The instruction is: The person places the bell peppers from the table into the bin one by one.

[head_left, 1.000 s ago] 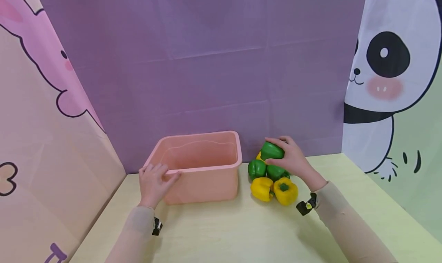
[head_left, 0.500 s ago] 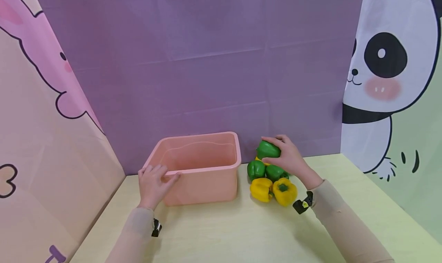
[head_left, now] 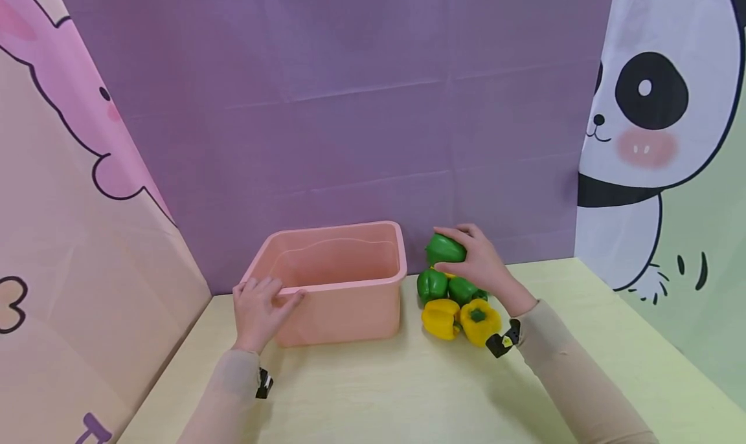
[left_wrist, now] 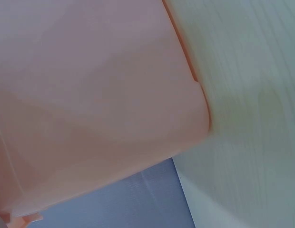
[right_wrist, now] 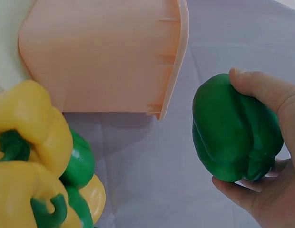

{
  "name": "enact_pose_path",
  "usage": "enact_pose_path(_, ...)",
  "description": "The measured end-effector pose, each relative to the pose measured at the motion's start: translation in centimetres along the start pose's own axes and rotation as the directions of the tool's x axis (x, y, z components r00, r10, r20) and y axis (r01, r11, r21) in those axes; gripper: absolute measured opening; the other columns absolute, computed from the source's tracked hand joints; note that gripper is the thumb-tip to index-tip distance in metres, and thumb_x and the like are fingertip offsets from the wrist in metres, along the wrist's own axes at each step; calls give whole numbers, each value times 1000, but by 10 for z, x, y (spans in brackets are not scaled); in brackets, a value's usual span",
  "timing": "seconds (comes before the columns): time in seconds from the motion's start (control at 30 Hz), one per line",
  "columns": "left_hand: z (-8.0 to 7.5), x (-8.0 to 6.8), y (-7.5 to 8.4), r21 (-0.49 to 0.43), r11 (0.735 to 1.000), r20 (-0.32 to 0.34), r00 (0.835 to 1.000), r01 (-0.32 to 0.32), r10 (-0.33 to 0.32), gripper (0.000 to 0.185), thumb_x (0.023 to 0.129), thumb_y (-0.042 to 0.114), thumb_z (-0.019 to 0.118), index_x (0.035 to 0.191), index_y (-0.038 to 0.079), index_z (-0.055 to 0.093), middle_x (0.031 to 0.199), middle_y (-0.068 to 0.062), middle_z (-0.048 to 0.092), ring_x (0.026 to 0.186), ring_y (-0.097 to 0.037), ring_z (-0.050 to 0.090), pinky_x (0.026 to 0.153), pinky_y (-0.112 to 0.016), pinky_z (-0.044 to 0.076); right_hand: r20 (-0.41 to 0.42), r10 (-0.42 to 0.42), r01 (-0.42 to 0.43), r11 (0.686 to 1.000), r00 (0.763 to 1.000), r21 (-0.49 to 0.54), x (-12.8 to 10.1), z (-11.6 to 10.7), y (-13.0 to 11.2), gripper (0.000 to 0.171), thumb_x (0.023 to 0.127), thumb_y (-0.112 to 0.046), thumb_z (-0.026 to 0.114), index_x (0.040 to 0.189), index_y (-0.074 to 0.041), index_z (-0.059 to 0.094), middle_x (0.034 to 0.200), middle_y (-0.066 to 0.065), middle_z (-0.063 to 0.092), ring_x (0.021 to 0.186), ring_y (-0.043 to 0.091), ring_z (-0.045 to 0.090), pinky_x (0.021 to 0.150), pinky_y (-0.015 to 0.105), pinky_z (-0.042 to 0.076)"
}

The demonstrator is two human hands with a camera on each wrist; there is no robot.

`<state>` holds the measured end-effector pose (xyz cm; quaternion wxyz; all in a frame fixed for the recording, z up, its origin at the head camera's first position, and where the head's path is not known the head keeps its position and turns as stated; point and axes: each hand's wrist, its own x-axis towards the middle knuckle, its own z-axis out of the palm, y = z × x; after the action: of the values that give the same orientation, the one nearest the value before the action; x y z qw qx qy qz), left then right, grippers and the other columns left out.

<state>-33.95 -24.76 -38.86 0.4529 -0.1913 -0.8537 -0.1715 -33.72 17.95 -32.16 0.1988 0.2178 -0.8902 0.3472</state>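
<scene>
while the left hand (head_left: 260,309) rests on the near left corner of the pink tub (head_left: 344,282), its fingers relaxed and spread over the rim with nothing pinched between them, the right hand (head_left: 479,263) grips a green pepper (head_left: 444,249) just above the heap of peppers at the back of the table (head_left: 408,392). the fingers curl over the top of that pepper and the thumb presses in from below, and in the right wrist view the held pepper (right_wrist: 233,135) shows clear of the others, with the purple backdrop behind it and the tub's side wall (right_wrist: 100,57) off to its left. the tub sits toward the back left of the table, close against the purple backdrop (head_left: 350,107), and the peppers lie just beside its right wall. below the held pepper, two more green peppers (head_left: 432,285) sit side by side (a sliver of yellow shows behind them), and two yellow peppers (head_left: 441,318) lie in front, nearer the person, touching each other. the left wrist view shows only the tub's blurred pink wall (left_wrist: 90,95) and a strip of pale table. a panda picture (head_left: 647,120) hangs on the right wall, a pink rabbit picture (head_left: 70,107) on the left.
</scene>
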Motion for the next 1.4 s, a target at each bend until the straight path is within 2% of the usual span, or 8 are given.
enact_pose_path(0.23,0,0,-2,5,1000,0,1000,3,-3,45,80,59,66,70,18,52,70,2,56,69,-24,41,78,-50,28,6,-10,10,1000,1000,15,6,2,-8,66,81,-30,80,140,-22,52,137,19,38,106,37,53,83,49,53)
enact_pose_path(0.47,-1,2,-2,14,1000,6,1000,2,-2,45,80,60,65,69,18,51,68,2,52,68,-24,40,79,-50,28,15,-27,26,1000,1000,13,11,3,-13,66,81,-30,80,140,-21,52,137,19,38,106,37,53,83,49,53)
enact_pose_path(0.97,0,1,-1,9,1000,12,1000,8,-8,45,79,60,66,71,17,55,71,1,54,70,-25,41,79,-51,29,31,-40,39,999,999,15,16,9,-20,65,82,-30,79,140,-23,52,137,18,38,108,37,53,83,48,53)
enact_pose_path(1.4,-1,0,0,12,1000,15,1000,13,-13,44,79,57,67,70,17,53,69,2,52,69,-25,41,80,-52,29,36,-97,96,995,995,27,23,13,-30,64,81,-30,80,139,-23,53,135,17,39,105,34,53,81,44,53)
